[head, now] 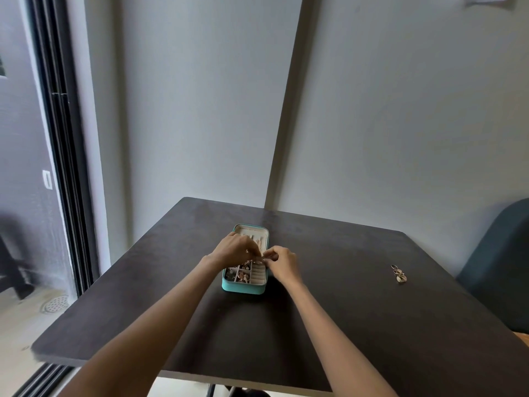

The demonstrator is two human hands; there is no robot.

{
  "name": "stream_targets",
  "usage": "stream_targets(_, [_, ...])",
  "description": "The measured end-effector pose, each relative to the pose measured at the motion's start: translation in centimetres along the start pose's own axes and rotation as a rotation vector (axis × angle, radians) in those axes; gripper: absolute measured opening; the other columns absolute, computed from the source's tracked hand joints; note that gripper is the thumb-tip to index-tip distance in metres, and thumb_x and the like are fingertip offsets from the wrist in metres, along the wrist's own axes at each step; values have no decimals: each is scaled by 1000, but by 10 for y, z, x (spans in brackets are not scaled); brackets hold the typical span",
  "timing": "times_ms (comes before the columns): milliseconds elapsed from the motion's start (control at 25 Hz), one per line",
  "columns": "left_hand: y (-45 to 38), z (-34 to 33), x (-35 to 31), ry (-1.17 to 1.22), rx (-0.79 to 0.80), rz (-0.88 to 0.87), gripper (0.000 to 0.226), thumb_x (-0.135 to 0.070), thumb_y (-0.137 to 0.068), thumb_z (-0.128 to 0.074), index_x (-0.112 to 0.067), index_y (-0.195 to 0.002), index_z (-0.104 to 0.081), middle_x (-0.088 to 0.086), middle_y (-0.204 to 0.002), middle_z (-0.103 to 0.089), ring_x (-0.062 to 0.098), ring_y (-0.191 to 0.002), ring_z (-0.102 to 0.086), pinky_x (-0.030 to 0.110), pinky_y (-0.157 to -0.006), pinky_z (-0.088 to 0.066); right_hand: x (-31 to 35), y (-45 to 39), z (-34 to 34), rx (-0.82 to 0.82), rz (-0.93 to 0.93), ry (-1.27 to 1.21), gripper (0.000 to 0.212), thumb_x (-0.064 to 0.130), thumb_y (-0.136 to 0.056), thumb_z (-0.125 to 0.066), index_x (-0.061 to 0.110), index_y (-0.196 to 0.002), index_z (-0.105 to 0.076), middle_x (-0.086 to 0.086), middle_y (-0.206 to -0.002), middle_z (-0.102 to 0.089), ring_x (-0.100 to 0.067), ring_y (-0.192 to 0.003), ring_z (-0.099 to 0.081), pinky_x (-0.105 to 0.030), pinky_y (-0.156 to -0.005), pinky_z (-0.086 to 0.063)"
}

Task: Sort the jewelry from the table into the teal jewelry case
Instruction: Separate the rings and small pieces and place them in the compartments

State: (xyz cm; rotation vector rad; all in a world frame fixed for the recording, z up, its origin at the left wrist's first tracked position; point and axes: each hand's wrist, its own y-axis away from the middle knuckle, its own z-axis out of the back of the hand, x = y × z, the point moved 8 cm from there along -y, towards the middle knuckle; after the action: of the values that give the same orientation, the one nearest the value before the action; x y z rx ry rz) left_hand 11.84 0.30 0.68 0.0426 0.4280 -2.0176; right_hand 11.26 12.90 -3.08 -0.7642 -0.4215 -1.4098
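Note:
The teal jewelry case [243, 288] lies open in the middle of the dark table [343, 325], its lid [252, 231] flat behind it. Cream compartments hold several gold pieces on the left side. Over the case's middle, my left hand [236, 249] and my right hand [282, 262] meet with pinched fingertips on a small gold piece of jewelry [262, 258]; its shape is too small to tell. A small cluster of gold rings [399, 274] rests on the table far to the right of both hands.
A dark teal chair back [501, 270] stands at the table's right edge. The wall runs close behind the table. A dark-framed sliding glass door [61, 167] is on the left, with a floor drain [54, 303] beyond it.

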Motion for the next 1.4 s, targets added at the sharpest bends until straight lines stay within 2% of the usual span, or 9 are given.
stream_targets(80, [-4,7,2,59,-35,25,20,-22,-85,-63,-25,-103,-72,-3,-103,-72,18,-97,-64,21,-81,-36,-5,0,-3,-4,-36,-59,14,16,-83,-66,16,-97,-71,-2,-96,-72,-16,-92,-66,-23,-77,-49])
stream_targets(280, [-8,-3,4,57,19,106,23,-30,-80,-69,-23,-102,-68,-4,-100,-72,16,-96,-64,23,-75,-39,-18,3,-11,-27,-119,-276,11,15,-80,-69,26,-82,-67,3,-83,-70,-17,-89,-67,-42,-85,-54])
stream_targets(520, [-13,-5,5,36,88,90,23,-24,-77,-71,-20,-99,-66,-2,-100,-71,17,-93,-64,24,-73,-41,-25,6,-14,-48,-127,-373,17,14,-81,-68,30,-80,-61,2,-86,-69,-18,-89,-67,-43,-85,-55])
stream_targets(720, [-16,-2,-7,70,38,58,18,-21,-82,-65,-20,-99,-69,1,-102,-71,20,-95,-64,28,-78,-45,-24,10,-5,-56,-96,-339,8,18,-85,-65,18,-93,-66,-1,-91,-70,-15,-87,-65,-38,-85,-53])
stream_targets(840, [-26,-7,-38,183,-27,77,18,-25,-87,-60,-18,-101,-68,2,-103,-70,22,-98,-63,31,-81,-43,-30,11,15,-99,-86,-278,14,22,-87,-62,13,-97,-66,-8,-97,-71,-24,-92,-66,-38,-81,-51])
stream_targets(960, [-46,-36,-86,419,-58,108,18,-17,-88,-58,-13,-102,-68,7,-105,-70,24,-100,-63,32,-84,-46,-62,17,54,-173,-152,-171,20,25,-89,-57,9,-100,-64,-12,-99,-70,-30,-96,-64,-35,-75,-47])
stream_targets(1120, [-76,-95,-172,596,11,73,21,-12,-86,-55,-11,-104,-66,11,-109,-64,25,-103,-60,29,-89,-44,-138,33,124,-306,-289,-53,18,19,-91,-50,13,-101,-64,-13,-104,-69,-31,-100,-63,-29,-68,-39])
stream_targets(1320, [-109,-149,-254,630,118,-15,31,-21,-94,-47,-9,-123,-52,12,-124,-53,26,-117,-51,33,-100,-40,-215,51,202,-521,-444,43,19,18,-90,-55,19,-108,-62,-4,-109,-67,-25,-105,-60,-33,-80,-47])
stream_targets(1400, [-122,-160,-267,605,125,-26,34,-19,-95,-45,-10,-127,-47,11,-127,-50,25,-120,-49,34,-101,-39,-237,51,221,-557,-476,84,16,20,-91,-57,18,-107,-60,-3,-107,-66,-22,-101,-60,-34,-80,-47])
